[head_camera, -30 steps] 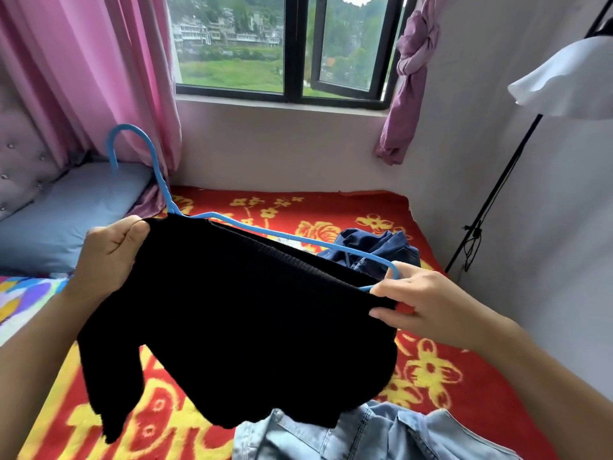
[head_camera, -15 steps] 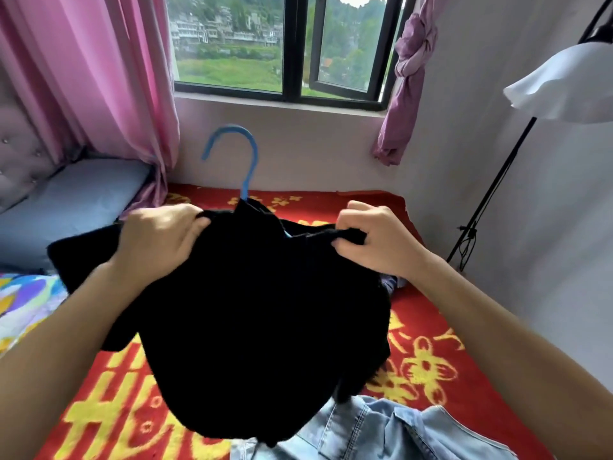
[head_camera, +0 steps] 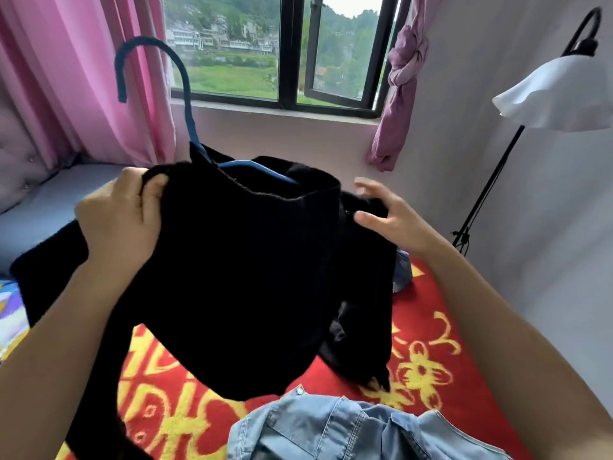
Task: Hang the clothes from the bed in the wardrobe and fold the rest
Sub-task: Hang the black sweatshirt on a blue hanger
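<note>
We are in the middle of the hanging step: the black sweater [head_camera: 252, 277] is being dressed onto the blue hanger [head_camera: 185, 104], held up in the air above the bed [head_camera: 428, 366]. The hanger's hook stands up and to the left of the garment, and a short run of its blue arm shows inside the open neck or hem of the knit; the rest of the frame is hidden in the fabric, so we cannot tell whether both shoulders are seated.

Our left hand [head_camera: 119, 220] carries the load. Its fingers [head_camera: 151, 190] are curled tight over the upper left edge of the sweater, thumb on the near side, forearm rising from the lower left. Whether they also pinch the hanger through the cloth we cannot tell.

Our right hand [head_camera: 388, 217] is at the sweater's right side, palm turned inward, its fingers spread and loosely bent. They lie against or just beside a fold of black fabric there but are not closed on it.

We judge the next move to be for the right hand: take the loose right side and draw it over the far end of the hanger so the garment sits level, while the left keeps it up. A sleeve trails down to the left and more cloth sags to the lower right.

A light denim jacket [head_camera: 348, 429] lies on the bed close to us, and a darker blue garment [head_camera: 403, 270] peeks out behind the sweater; both wait their turn.
</note>
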{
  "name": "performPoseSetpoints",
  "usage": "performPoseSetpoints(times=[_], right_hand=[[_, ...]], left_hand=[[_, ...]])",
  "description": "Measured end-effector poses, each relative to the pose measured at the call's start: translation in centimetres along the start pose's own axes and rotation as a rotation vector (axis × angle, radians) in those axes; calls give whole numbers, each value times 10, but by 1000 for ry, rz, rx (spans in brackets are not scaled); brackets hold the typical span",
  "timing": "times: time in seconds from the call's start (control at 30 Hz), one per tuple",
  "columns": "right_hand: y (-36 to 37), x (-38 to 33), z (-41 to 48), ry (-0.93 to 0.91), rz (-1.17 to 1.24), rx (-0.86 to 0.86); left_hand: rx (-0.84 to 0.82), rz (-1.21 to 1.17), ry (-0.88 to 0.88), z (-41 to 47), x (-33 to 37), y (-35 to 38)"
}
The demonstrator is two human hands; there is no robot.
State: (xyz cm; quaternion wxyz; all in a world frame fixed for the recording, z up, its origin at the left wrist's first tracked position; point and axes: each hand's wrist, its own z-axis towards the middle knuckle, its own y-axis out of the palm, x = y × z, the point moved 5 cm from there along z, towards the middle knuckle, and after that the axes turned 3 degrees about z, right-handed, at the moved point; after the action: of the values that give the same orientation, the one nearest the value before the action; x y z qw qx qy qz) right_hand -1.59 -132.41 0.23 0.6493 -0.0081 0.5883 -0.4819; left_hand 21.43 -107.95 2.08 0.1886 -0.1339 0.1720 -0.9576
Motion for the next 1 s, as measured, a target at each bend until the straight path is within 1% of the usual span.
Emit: performPoseSetpoints(times=[0.03, 0.13, 0.2, 0.3, 0.37, 0.43, 0.47, 0.53, 0.57, 0.6, 0.63, 0.67, 0.7, 0.77, 0.8, 0.87, 0.93, 1.0], right_hand=[[-3, 10, 1, 20, 30, 7], [-7, 29, -4, 20, 16, 17], [-12, 36, -9, 20, 38, 38], [-28, 46, -8, 40, 127, 159], [-25, 39, -3, -10, 90, 151], [-7, 20, 1, -88, -18, 38], [6, 13, 2, -128, -126, -33], [32, 13, -1, -211, -446, -135], [40, 16, -3, -246, -607, -122], [45, 18, -5, -271, -731, -62], [47, 20, -7, -291, -790, 15], [49, 21, -7, -309, -782, 91], [52, 22, -8, -326, -734, 147], [57, 22, -8, -344, -583, 191], [58, 23, -5, -331, -500, 174], [56, 24, 0, -284, -296, 81], [47, 25, 4, -152, 33, -4], [36, 25, 10, -12, 339, 13]], left_hand=[[2, 0, 13, 3, 1, -1], [-34, 22, 47, 7, 0, 0], [-61, 18, -10, 8, -13, 2], [-103, -69, -166, 5, -33, 3], [-138, -83, -188, 1, -28, 5], [-168, -61, -179, -3, -16, 9], [-179, -48, -172, -6, -11, 10], [-190, -47, -174, -11, -5, 13], [-197, -57, -183, -14, -4, 14], [-204, -68, -189, -15, -4, 15], [-212, -78, -193, -16, -4, 15], [-219, -86, -196, -17, -4, 14], [-222, -90, -194, -17, -3, 13], [-224, -87, -175, -16, -3, 12], [-229, -90, -172, -16, -4, 10], [-242, -102, -184, -15, -11, 8], [-259, -98, -175, -17, -20, 4], [-284, -75, -128, -22, -28, -1]])
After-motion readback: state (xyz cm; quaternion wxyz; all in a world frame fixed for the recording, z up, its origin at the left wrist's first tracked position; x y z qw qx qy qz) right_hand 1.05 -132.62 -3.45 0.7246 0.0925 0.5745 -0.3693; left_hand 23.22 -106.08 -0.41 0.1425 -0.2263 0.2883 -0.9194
